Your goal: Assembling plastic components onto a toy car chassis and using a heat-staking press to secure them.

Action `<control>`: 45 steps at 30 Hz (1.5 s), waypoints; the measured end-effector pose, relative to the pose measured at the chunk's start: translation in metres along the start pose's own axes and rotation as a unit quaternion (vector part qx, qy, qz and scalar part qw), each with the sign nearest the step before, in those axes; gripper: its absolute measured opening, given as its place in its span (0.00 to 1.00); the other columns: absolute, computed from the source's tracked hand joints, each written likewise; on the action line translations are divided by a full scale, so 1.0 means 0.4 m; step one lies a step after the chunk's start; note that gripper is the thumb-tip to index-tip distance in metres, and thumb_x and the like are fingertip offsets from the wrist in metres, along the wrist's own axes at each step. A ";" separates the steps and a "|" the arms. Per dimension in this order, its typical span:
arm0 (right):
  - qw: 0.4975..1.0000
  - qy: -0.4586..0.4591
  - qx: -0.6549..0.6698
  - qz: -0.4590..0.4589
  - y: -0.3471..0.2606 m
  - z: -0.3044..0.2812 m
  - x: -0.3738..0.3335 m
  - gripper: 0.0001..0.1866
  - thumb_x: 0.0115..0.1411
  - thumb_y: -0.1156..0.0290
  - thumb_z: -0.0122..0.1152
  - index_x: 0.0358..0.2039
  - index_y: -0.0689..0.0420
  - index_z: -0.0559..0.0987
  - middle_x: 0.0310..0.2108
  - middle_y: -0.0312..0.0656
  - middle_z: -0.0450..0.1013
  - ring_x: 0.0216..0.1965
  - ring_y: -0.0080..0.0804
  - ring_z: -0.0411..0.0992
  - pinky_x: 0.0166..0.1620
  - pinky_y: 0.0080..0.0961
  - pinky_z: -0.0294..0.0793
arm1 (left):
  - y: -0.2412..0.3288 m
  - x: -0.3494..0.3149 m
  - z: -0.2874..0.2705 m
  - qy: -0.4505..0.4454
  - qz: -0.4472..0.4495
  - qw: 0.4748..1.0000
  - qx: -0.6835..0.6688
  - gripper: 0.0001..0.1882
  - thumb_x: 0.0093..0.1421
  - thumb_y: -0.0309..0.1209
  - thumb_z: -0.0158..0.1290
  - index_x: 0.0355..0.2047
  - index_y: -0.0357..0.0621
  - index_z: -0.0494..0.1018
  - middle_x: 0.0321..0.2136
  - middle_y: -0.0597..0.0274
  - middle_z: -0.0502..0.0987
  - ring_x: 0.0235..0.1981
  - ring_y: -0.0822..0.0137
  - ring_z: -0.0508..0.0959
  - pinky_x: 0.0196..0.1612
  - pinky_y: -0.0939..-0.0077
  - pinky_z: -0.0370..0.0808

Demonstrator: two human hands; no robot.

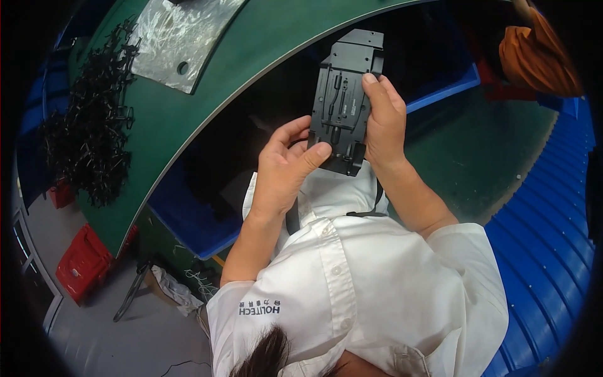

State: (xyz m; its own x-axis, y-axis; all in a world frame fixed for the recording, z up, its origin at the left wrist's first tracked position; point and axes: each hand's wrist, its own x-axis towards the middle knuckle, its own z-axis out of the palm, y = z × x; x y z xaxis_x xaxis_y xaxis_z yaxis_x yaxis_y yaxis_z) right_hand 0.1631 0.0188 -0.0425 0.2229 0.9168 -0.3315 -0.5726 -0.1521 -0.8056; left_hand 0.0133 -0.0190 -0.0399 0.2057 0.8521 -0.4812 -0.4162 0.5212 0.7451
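Observation:
Between my two hands is a long black moulded plastic part (342, 103), with ribs, small holes and a stepped, narrower far end. It is tilted, held up in front of my white shirt. My left hand (286, 164) grips its near left corner, thumb on the face and the other fingers partly behind the edge. Along the right edge my right hand (384, 119) is closed, its thumb lying near the upper part of the face. The underside of the part is hidden.
A green table (207, 94) curves along the left, bearing a heap of small black plastic pieces (94, 125) and a clear plastic bag (179, 41). Blue bins (188, 220) stand under its edge. Red chairs (81, 264) are at the left; an orange sleeve (534, 60) of another person shows far right.

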 end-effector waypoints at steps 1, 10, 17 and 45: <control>1.000 -0.005 -0.003 0.001 0.001 -0.006 -0.004 0.10 0.62 0.66 0.47 0.34 0.61 0.71 0.28 0.38 0.73 0.27 0.20 0.72 0.31 0.16 0.73 | 0.005 -0.003 0.005 -0.019 -0.015 1.000 -0.017 0.30 0.49 0.22 0.61 0.50 0.27 0.60 0.42 0.52 0.70 0.42 0.70 0.74 0.47 0.78 0.72; 0.997 -0.063 -0.026 0.035 -0.002 -0.054 -0.051 0.11 0.63 0.67 0.48 0.38 0.61 0.71 0.31 0.34 0.72 0.31 0.14 0.69 0.34 0.12 0.69 | -0.048 -0.029 -0.007 -0.077 -0.047 0.993 -0.070 0.23 0.47 0.18 0.62 0.42 0.34 0.65 0.38 0.56 0.73 0.40 0.71 0.74 0.47 0.77 0.73; 0.982 -0.172 -0.074 0.028 0.004 -0.094 -0.100 0.15 0.62 0.69 0.49 0.47 0.63 0.67 0.40 0.36 0.70 0.40 0.17 0.67 0.45 0.16 0.67 | -0.044 -0.025 -0.003 -0.085 0.066 0.994 -0.002 0.22 0.46 0.17 0.62 0.41 0.36 0.66 0.39 0.58 0.74 0.41 0.71 0.73 0.47 0.75 0.72; 0.966 -0.237 -0.069 0.074 -0.101 -0.140 -0.141 0.18 0.59 0.71 0.55 0.46 0.66 0.65 0.37 0.46 0.70 0.30 0.24 0.72 0.24 0.17 0.75 | 0.042 -0.025 0.090 -0.068 0.009 0.997 0.018 0.21 0.50 0.27 0.62 0.40 0.29 0.66 0.34 0.50 0.75 0.35 0.69 0.77 0.41 0.74 0.76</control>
State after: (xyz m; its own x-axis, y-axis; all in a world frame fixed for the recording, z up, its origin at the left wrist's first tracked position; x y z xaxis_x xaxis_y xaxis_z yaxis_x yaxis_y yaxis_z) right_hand 0.2180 -0.0475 -0.0188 -0.2583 0.9426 -0.2114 -0.4525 -0.3114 -0.8357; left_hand 0.0362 -0.0172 -0.0058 0.3183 0.8581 -0.4030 -0.3889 0.5058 0.7700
